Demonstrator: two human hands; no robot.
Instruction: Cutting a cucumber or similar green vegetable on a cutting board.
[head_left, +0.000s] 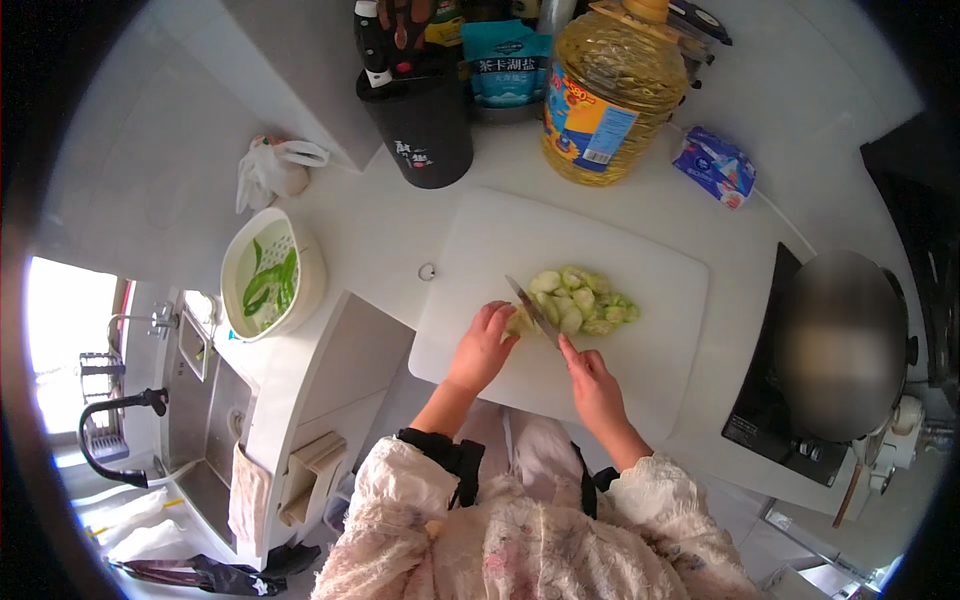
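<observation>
On a white cutting board (480, 240) lies a heap of pale green vegetable slices (581, 300), possibly a peeled gourd. My right hand (596, 382) grips a kitchen knife (538, 311), its blade slanting up and left at the heap's left edge. Curled fingers of my left hand (484, 341) press on the uncut piece (517, 322) just left of the blade. The knife's handle is mostly hidden inside my right hand.
A cream colander (311, 266) with green peppers (270, 285) stands at left, beyond it a plastic bag (274, 172). Along the back are a black knife holder (424, 127), a cooking oil jug (611, 97) and a tissue pack (716, 166). A cooktop (757, 397) sits at right.
</observation>
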